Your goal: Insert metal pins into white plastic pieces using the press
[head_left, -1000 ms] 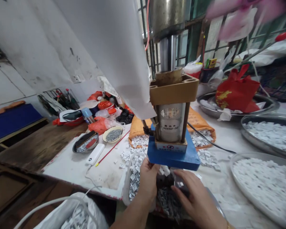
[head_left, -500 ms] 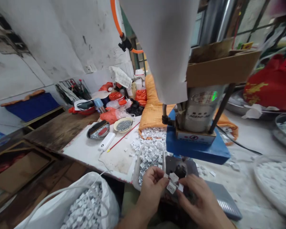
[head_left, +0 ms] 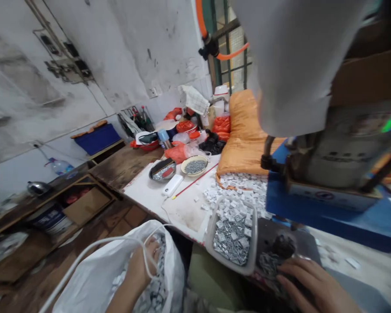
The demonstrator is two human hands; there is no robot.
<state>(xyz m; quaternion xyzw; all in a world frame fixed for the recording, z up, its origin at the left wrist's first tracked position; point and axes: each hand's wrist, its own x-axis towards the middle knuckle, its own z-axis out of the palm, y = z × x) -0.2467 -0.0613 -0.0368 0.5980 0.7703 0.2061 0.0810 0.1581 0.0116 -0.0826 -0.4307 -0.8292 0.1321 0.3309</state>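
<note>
My left hand (head_left: 140, 269) reaches down into a white plastic bag (head_left: 94, 278) full of small white parts, low at the left; what its fingers hold is hidden by the bag. My right hand (head_left: 309, 284) rests palm down at the table's near edge, beside a dark fixture (head_left: 282, 248) with small metal pieces around it, under the blue press base (head_left: 326, 208). A clear tub (head_left: 234, 234) of white parts and metal pieces stands between my two hands.
An orange sack (head_left: 244, 143) spills white parts (head_left: 244, 184) onto the table. Further back stand a metal dish (head_left: 162, 170), a bowl of screws (head_left: 194, 166), a white power bank (head_left: 172, 186) and red bags. A wooden bench and blue bin (head_left: 97, 139) lie to the left.
Both hands left the press. My left hand dropped into the white bag at the left, while my right hand settled by the fixture. The view swung left and down.
</note>
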